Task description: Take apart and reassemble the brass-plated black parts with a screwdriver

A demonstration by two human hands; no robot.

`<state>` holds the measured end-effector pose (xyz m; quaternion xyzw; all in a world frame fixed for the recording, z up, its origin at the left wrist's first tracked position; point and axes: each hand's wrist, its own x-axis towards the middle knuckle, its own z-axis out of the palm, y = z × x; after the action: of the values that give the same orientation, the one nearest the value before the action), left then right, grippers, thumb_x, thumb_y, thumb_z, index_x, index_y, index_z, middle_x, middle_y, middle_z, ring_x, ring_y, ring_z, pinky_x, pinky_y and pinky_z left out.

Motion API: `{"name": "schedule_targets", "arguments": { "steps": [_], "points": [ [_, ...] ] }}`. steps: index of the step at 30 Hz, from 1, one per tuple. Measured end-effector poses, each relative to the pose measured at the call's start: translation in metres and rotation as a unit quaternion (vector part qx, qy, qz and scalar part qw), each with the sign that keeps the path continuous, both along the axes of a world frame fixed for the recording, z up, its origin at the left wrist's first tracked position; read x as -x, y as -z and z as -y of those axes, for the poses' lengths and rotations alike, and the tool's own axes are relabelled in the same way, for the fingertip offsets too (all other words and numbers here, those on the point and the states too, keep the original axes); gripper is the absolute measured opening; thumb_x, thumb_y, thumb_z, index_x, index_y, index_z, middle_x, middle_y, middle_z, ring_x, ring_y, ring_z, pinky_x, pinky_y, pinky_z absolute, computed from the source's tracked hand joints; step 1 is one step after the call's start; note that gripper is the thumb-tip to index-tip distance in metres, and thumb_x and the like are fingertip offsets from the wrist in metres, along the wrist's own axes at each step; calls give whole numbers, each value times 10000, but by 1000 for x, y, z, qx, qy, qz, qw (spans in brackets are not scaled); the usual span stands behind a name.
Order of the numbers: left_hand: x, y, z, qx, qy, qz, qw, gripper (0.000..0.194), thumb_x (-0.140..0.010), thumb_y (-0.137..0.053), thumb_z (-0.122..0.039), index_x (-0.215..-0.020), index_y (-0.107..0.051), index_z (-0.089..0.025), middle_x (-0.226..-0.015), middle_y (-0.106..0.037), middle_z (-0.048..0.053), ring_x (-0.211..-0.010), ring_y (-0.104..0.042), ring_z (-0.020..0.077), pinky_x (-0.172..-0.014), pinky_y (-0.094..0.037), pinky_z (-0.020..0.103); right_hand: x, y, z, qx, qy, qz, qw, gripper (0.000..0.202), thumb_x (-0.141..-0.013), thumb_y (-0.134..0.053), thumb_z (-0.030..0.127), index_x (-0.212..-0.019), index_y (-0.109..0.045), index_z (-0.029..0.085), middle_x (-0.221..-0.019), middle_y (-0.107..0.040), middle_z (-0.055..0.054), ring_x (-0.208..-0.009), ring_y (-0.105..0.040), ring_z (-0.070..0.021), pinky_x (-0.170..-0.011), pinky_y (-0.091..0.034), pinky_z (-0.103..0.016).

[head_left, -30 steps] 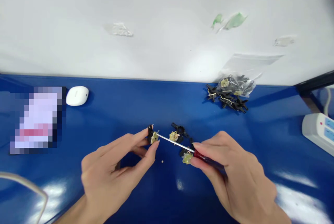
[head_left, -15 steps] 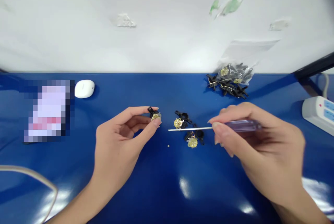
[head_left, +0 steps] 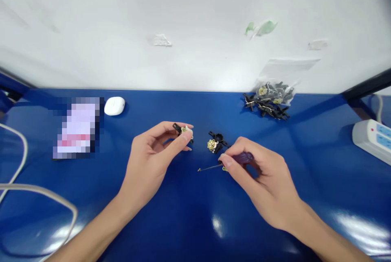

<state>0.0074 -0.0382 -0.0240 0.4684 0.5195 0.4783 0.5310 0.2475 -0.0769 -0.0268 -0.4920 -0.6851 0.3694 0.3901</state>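
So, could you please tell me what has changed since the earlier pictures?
The right hand moved the screwdriver away from the part in the left hand, its tip rightward and nearer the person, to the small loose piece. Neither hand let go; the left still pinches its part, and the bagged parts stayed put.

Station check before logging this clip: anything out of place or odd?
Mostly the white wall: ragged pale scraps and green scraps cling to it, like torn tape remnants. Also, black parts lie jumbled outside the clear bag, perhaps deliberately. The black-and-gold part in the left hand is too small to judge for damage.
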Motion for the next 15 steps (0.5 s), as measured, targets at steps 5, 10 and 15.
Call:
{"name": "schedule_targets", "arguments": {
  "steps": [5, 10, 15],
  "points": [
    [1, -7, 2, 12, 10, 25, 1000, 154, -1019, -942, -391, -1044, -918, -241, -1132, -885, 35, -1051, -812, 202, -989, -681, 289, -4, -5, 0, -8, 28, -58, 998, 177, -1155, -717, 277, -978, -726, 273, -850, -679, 42, -700, -568, -99, -616, -453, -244],
    [-5, -17, 3, 91, 48, 96, 990, 194, -959, -970, -330, -1032, -840, -206, -995, -871, 67, -939, -828, 239, -734, -689, 273, -12, -21, -6, -11, 88, -126, 988, 213, -1118, -781, 319, -915, -761, 254, -761, -664, 37, -650, -563, -91, -576, -455, -215],
    [-14, -24, 6, 157, 73, 96, 980, 230, -1012, -897, -332, -1189, -815, -210, -1019, -796, 53, -719, -666, 139, -453, -470, 167, -18, -37, -19, -21, 116, -160, 980, 253, -1079, -842, 361, -868, -797, 228, -747, -708, 16, -594, -502, -84, -512, -373, -238]
  ]
}}
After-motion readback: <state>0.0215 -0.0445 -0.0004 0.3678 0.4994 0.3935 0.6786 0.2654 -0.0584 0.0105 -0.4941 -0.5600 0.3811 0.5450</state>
